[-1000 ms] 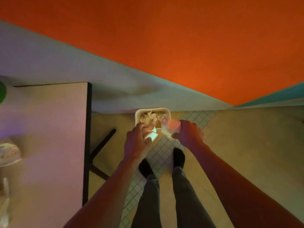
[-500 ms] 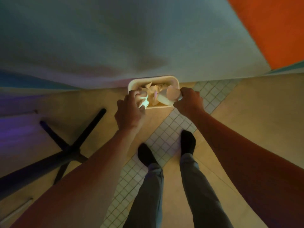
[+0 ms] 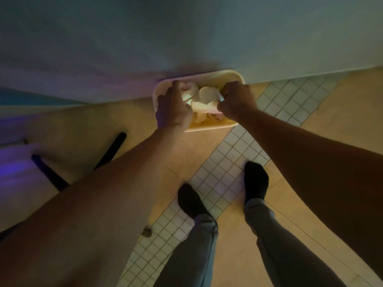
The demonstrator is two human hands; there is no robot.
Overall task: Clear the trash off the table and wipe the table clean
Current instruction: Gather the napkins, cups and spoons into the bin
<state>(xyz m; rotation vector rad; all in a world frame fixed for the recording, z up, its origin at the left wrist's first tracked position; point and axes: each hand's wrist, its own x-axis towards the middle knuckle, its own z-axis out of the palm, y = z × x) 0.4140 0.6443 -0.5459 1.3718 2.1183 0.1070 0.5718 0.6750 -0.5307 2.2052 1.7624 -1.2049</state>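
Both hands had been lowered over the bin (image 3: 232,76) by the far wall since a moment earlier. The left hand (image 3: 173,109) was clamped on crumpled paper (image 3: 189,91), the right hand (image 3: 238,101) on a cup (image 3: 208,96); release was judged imminent.

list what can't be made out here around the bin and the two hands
- Bin contents, head view: mostly covered by the left hand, the right hand and the pale crumpled trash they hold.
- What the trash is: too dim and blurred to tell paper from cups.
- Fingertips of both hands: curled out of sight into the trash.
- Table top: outside the frame; only its dark base leg shows at left.
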